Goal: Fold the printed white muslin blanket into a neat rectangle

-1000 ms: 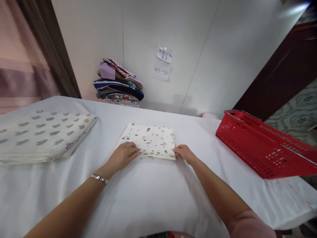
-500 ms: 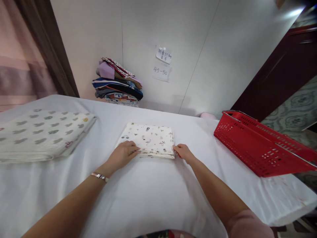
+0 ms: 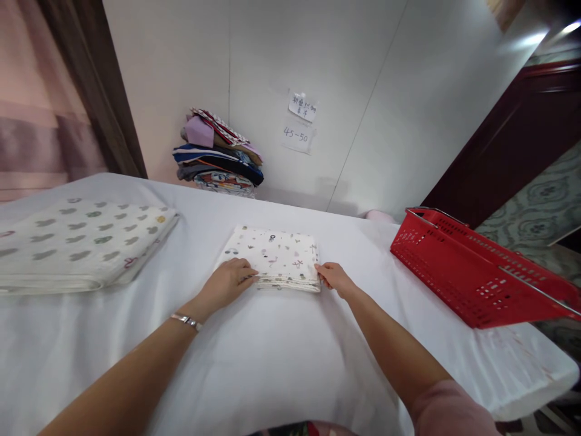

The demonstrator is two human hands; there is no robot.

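Beyond left grip and right grip, pale wall; below, white-draped surface.
Right of the grip, red basket; well left, larger folded cloth. Between grips, smaller folded cloth: likely light, soft, unbreakable, layers apt to slip, best taken through all layers at both near corners. Pinched at the near-right corner; apparently pinched along the near edge, toward the left.
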